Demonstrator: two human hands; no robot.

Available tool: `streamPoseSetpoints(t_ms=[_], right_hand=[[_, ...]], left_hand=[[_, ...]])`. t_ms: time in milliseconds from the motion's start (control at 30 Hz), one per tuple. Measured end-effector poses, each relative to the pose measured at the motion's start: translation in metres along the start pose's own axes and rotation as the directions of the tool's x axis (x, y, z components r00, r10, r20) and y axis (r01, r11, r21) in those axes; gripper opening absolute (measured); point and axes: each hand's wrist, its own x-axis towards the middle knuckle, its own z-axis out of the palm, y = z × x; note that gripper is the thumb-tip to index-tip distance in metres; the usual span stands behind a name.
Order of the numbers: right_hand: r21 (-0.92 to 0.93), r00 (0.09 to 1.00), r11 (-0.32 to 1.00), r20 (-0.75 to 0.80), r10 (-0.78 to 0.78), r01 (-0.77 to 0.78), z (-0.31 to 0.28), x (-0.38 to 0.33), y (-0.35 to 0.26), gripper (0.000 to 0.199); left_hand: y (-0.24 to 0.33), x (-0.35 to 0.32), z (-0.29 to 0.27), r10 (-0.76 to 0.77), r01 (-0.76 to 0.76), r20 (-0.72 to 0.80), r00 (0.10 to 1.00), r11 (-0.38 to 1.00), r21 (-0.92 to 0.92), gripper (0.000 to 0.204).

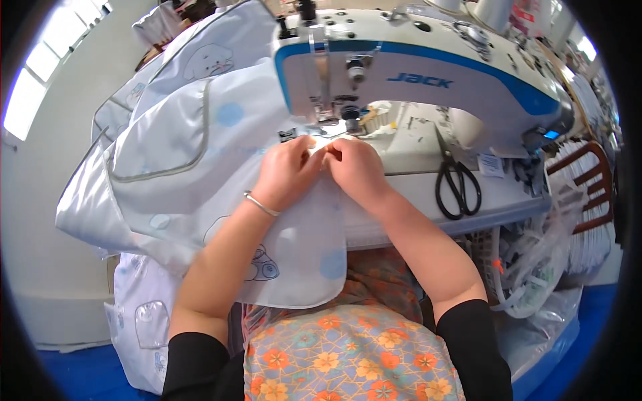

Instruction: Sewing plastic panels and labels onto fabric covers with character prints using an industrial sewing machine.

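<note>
White cloth (pixel 164 150) with pale blue prints is being pinched by me at one edge: my left hand (pixel 289 168) and my right hand (pixel 356 167) are meeting side by side, both nearly closed, thumbs and fingertips pressing together. They are resting just in front of the needle area of the white and blue sewing machine (pixel 414 83). A silver bracelet (pixel 261 203) is circling my left wrist. The cloth is spreading far to my left, showing a grey-trimmed curve, and its rounded lower part is hanging toward my lap, over a flowered garment (pixel 348 357). To the right, black scissors (pixel 458 190) are lying on the surface (pixel 411 200), blades pointing away from me. Farther out, another printed cloth (pixel 134 321) is hanging at lower left, and a clear plastic bag (pixel 545 267) is hanging at right, near a brown slatted frame (pixel 602 187).
</note>
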Motion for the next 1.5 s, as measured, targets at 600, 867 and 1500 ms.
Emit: streamPoseSetpoints(t_ms=[600, 867, 1500], right_hand=[[-0.361, 0.887, 0.813, 0.114, -0.448, 0.457, -0.015, -0.010, 0.012, 0.036], [-0.402, 0.894, 0.800, 0.151, -0.423, 0.446, -0.017, -0.012, 0.015, 0.038], [-0.357, 0.867, 0.791, 0.232, -0.440, 0.497, -0.020, -0.017, 0.016, 0.034]], left_hand=[[-0.011, 0.006, 0.000, 0.231, -0.221, -0.076, 0.970, 0.967, 0.128, 0.021], [0.009, -0.022, 0.000, 0.494, -0.448, -0.083, 0.865, 0.837, 0.315, 0.038], [0.015, -0.162, -0.092, 0.207, -0.358, 0.530, 0.822, 0.912, 0.199, 0.052]])
